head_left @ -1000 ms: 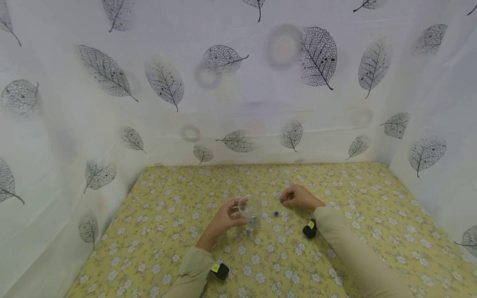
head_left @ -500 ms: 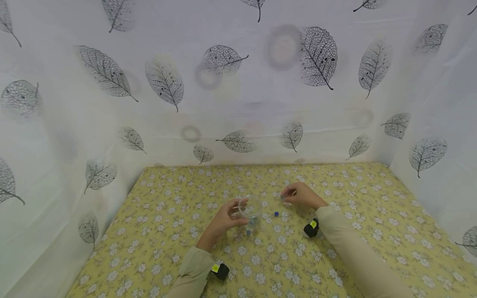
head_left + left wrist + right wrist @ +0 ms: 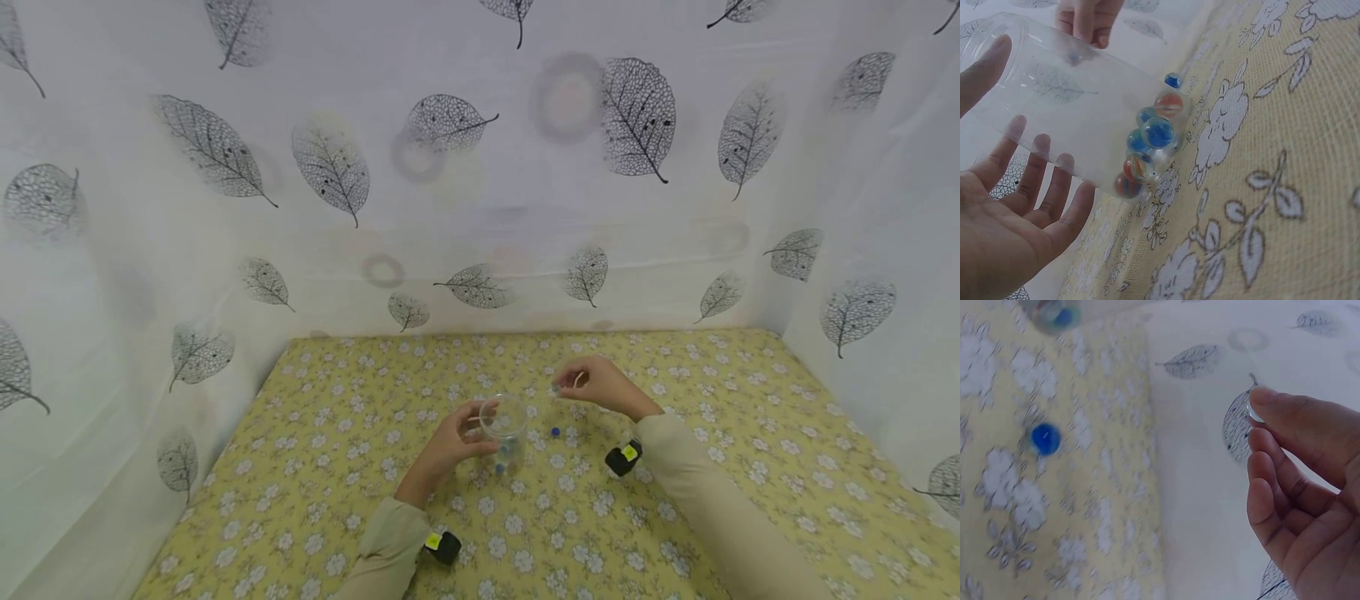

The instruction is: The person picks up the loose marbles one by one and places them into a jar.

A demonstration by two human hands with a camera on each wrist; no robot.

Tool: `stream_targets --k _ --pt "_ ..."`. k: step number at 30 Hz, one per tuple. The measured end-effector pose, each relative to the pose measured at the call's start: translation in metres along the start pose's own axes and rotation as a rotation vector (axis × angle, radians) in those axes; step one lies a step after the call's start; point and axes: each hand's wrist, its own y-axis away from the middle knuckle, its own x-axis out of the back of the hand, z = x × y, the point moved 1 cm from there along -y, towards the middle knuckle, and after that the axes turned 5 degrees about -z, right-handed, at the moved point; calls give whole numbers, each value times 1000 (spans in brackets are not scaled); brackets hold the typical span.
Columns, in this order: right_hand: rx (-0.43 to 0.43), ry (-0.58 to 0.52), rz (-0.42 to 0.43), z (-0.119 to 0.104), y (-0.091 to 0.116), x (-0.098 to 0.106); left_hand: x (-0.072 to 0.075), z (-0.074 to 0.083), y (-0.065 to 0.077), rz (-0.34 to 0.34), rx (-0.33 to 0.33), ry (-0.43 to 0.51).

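My left hand (image 3: 448,443) holds a clear plastic jar (image 3: 504,419) upright on the cloth, thumb on one side and fingers along the other. Several glass marbles (image 3: 1158,132), blue and orange-red, lie at its bottom in the left wrist view. To the right of the jar, my right hand (image 3: 603,388) is raised over the table. Between its thumb and index fingertips it pinches a pale, glassy marble (image 3: 1255,414), mostly covered by the thumb. A single blue marble (image 3: 556,432) rests on the cloth between the jar and the right hand.
A yellow tablecloth (image 3: 360,417) with white flowers covers the table. White curtains (image 3: 517,225) printed with dark leaves hang behind it and on both sides. Black wrist cameras sit below the left cuff (image 3: 444,547) and right cuff (image 3: 622,458).
My right hand has lifted its marble from the cloth and shifted up and slightly left, toward the jar. The left hand and jar stay in place, as does the loose blue marble.
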Motion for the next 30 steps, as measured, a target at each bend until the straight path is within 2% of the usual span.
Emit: stream_targets --k 7,16,21,30 --pt "73 -21 -6 -30 -1 2 0 0 0 7 6 7" --pt "170 8 -31 -55 -4 -4 0 -1 0 -7 9 28" --pt "236 9 -42 -63 -7 -10 1 -3 -1 -6 15 33" --pt "247 30 -73 -70 -10 -17 1 -2 0 1 14 -2"
